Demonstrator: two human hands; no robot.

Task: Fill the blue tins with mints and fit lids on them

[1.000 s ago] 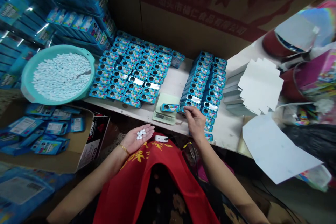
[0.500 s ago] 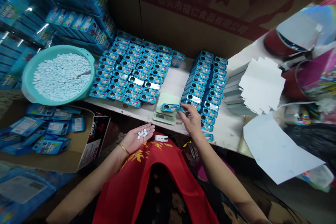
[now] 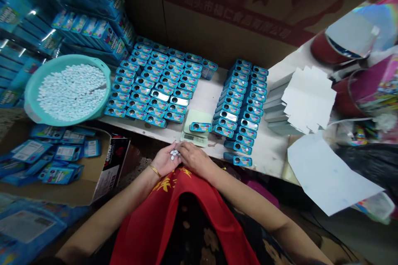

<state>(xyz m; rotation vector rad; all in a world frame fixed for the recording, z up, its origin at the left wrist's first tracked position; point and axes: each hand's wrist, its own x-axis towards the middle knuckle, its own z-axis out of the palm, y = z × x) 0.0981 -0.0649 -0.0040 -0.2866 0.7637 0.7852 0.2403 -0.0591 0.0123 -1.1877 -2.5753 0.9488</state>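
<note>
Several small white candies (image 3: 174, 154) lie in the cupped palm of my left hand (image 3: 163, 160), which is turned upward with a gold bangle at the wrist. My right hand (image 3: 195, 159) reaches over that palm, its fingers together and bent down at the candies. Its fingertips are partly hidden, so I cannot make out what is pinched. Just beyond both hands, a blue tin (image 3: 200, 127) with a round dark opening stands on a pale green scale (image 3: 188, 136). Rows of like tins stand left (image 3: 160, 95) and right (image 3: 225, 120) of the scale on the white table (image 3: 203, 95).
A turquoise basin (image 3: 108, 76) of white candies sits at the left. Below it, a cardboard box (image 3: 88, 188) holds blue packs. Stacked white card (image 3: 311, 99) and a loose sheet (image 3: 329, 174) lie right, near red tubs (image 3: 329, 45). A big carton (image 3: 217, 16) stands behind.
My right hand has moved left and down from beside the tin on the scale to the candies in my left palm. My left hand has shifted slightly right and tilted inward.
</note>
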